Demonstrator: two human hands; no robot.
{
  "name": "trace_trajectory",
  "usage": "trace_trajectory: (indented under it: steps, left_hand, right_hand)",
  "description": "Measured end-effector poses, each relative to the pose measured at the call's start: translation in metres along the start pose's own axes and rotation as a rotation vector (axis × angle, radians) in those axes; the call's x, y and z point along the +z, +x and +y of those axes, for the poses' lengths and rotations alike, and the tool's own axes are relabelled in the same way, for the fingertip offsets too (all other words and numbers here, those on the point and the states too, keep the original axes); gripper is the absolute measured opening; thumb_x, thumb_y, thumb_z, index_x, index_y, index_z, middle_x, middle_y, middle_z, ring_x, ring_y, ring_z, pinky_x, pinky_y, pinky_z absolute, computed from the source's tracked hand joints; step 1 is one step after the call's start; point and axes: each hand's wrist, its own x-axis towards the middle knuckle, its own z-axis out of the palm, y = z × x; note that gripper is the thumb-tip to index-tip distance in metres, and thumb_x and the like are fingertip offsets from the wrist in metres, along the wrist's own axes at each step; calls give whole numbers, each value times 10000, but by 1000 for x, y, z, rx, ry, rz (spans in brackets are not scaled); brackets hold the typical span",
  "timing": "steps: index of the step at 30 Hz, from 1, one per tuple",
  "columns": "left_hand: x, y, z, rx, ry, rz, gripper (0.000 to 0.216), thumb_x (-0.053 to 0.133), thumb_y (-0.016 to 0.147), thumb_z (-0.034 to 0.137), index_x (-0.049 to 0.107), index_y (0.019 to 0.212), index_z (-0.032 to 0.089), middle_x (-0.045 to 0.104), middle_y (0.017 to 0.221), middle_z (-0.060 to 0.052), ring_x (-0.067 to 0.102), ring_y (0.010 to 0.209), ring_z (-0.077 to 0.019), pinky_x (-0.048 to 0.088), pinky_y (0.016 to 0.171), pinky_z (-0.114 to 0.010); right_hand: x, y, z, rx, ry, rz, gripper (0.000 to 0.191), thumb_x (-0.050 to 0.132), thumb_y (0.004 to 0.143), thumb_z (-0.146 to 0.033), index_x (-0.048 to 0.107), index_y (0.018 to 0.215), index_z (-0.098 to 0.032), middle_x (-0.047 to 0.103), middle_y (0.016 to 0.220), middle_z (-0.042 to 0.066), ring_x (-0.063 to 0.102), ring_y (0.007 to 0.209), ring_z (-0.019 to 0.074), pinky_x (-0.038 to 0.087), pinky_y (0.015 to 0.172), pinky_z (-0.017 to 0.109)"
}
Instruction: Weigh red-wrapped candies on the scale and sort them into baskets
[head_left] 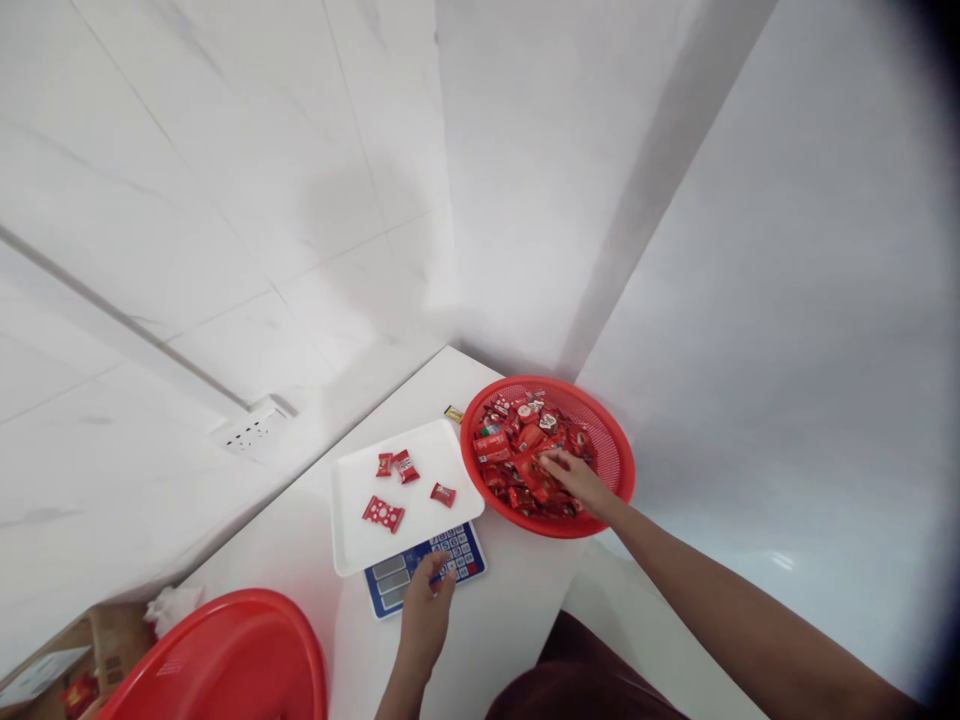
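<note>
My right hand (pixel 576 480) reaches into a red plastic basket (pixel 622 470) heaped with red-wrapped candies (pixel 510 440). Its fingers are closed on a red candy packet near the middle of the heap. My left hand (pixel 426 610) hovers by the keypad (pixel 459 550) of a digital scale, its thumb and fingers apart with nothing visible between them. On the scale's white tray (pixel 349 535) lie several red-wrapped candies, among them a larger dotted packet (pixel 383 514) and a small one (pixel 443 494) by itself to the right.
A second red basket (pixel 300 640) stands at the lower left beside a cardboard box (pixel 124 640). A small yellow packet (pixel 454 413) lies behind the tray on the white table (pixel 517 600). Walls close off the back and right, with a socket strip (pixel 255 425) at left.
</note>
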Motion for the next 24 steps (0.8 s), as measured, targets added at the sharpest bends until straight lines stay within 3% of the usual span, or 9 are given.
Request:
trace_trajectory:
  steps: [3,6,8,13,18,20,24]
  left_hand:
    - [0,-2,5,-16,-16,3,359,640,596,408,622,870,177,655,983,-100,577,982,-257,412,893,-394]
    - [1,-3,6,-13,-17,-7,351,639,601,408,622,866,179,658,973,-97,584,967,-252,412,894,-391]
    - [3,-4,5,6,-7,-21,336,626,626,405,621,874,180,661,962,-95,591,947,-246,417,884,-386]
    - [7,-7,7,28,11,-52,313,611,662,395,618,888,179,661,947,-89,593,931,-236,419,868,-370]
    - [6,-10,9,46,-13,-64,330,617,671,417,616,900,180,662,915,-77,597,891,-221,427,845,-356]
    - [7,-10,13,53,-61,-99,348,624,672,431,616,909,178,660,916,-79,595,896,-217,424,847,-350]
    - [15,-13,33,65,-187,-185,404,634,674,461,604,956,173,643,959,-101,588,916,-222,431,835,-351]
  right_hand:
    - [-11,6,0,20,116,126,417,526,755,-450,500,1110,-232,548,1188,61,567,1001,198,525,709,284]
    - [-16,12,2,-16,23,250,568,583,709,-328,401,1242,-261,419,1331,57,524,1082,217,530,704,283]
    - [-15,14,5,21,-64,239,621,593,686,-274,386,1270,-238,383,1361,76,531,1074,226,524,720,289]
    - [-6,13,13,99,-147,208,427,625,636,-220,569,1056,-170,590,1129,96,584,964,240,485,793,343]
    - [-5,-2,4,99,-92,280,307,611,670,-326,576,944,-190,632,1013,66,617,810,210,522,647,322]
    - [-4,-11,-10,101,56,290,278,611,681,-359,561,912,-213,642,957,34,616,746,182,530,580,292]
    - [8,-36,-48,206,622,165,169,655,668,-248,546,796,-231,629,753,-36,588,611,115,517,480,214]
